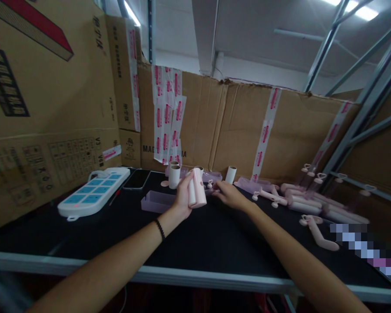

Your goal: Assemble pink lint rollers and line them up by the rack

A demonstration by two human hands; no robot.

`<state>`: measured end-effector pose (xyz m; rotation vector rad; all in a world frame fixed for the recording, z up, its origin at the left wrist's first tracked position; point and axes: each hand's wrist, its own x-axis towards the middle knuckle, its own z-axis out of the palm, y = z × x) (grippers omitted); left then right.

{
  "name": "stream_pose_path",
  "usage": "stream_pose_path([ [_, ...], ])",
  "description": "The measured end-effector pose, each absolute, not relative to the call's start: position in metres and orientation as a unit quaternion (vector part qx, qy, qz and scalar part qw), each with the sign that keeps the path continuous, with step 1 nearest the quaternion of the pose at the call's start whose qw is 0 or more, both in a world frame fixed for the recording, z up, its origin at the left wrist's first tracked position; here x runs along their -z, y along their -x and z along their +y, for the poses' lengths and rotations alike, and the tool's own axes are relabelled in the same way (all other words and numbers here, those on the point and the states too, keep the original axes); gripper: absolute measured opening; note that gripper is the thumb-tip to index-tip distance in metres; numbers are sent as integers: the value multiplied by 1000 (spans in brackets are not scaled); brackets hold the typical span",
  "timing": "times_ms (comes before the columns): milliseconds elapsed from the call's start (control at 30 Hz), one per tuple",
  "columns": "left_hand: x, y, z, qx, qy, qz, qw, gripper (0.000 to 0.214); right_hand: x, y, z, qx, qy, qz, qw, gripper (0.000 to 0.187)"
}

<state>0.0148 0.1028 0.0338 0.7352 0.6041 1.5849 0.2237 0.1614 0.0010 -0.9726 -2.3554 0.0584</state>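
Note:
My left hand (183,196) is closed around a pink and white lint roller piece (197,191), a cylinder tilted upright above the table. Just to its right, my right hand (230,194) reaches forward with bent fingertips drawn together beside a small pink part with a heart-shaped loop (210,184). What those fingers grip is hidden. White paper rolls with cardboard cores stand behind the hands, one roll (174,177) on the left and another roll (231,174) on the right. A translucent purple tray-like cover (156,202) lies left of my left hand.
A white power strip (93,193) and a phone (137,179) lie at the left. Several pink rollers (304,202) are gathered at the right, with a bent pink handle (319,234) in front. Cardboard walls (198,117) enclose the black table (215,243).

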Motion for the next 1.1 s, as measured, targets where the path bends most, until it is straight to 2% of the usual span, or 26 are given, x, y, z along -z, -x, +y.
stream_pose_path([
  [233,-28,-14,111,-706,-390,304,507,42,1,-263,132,-221,355,-768,485,30],
  [367,-21,-13,115,-709,-448,345,421,36,-2,-266,114,-278,333,-718,545,34],
  [567,-18,-14,115,-691,-516,347,368,30,-8,-256,100,-289,315,-700,573,34],
  [867,-21,-16,112,-683,-550,335,345,30,-12,-249,95,-298,330,-702,557,35],
  [1100,-23,-15,109,-687,-588,324,277,27,-13,-250,96,-273,361,-704,547,35],
])
